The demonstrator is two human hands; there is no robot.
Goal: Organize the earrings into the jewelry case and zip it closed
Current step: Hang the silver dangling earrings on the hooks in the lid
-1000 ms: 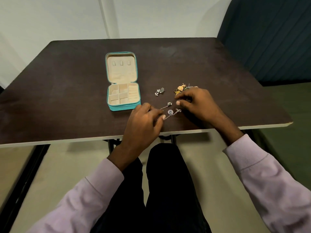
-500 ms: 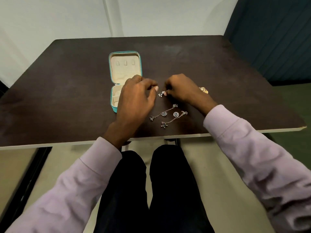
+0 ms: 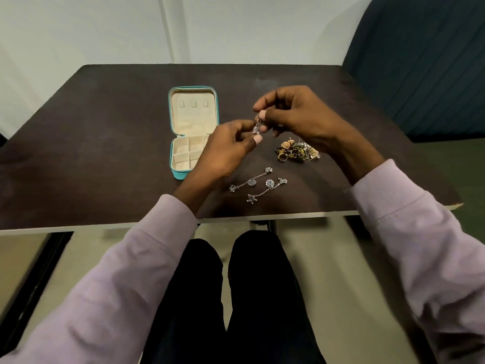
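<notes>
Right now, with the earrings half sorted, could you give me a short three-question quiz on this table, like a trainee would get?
1. True or false: the teal zip-up jewelry case lies open.
2. What do the left hand and right hand hold between them?
A. a small silver earring
B. a coin
C. a pen
3. How many long silver chain drop earrings lie on the dark brown table near the front edge?

Key: 1 true; 2 A, both hands pinch it above the table; 3 two, side by side, in front of the pile of gold and mixed jewelry.
</notes>
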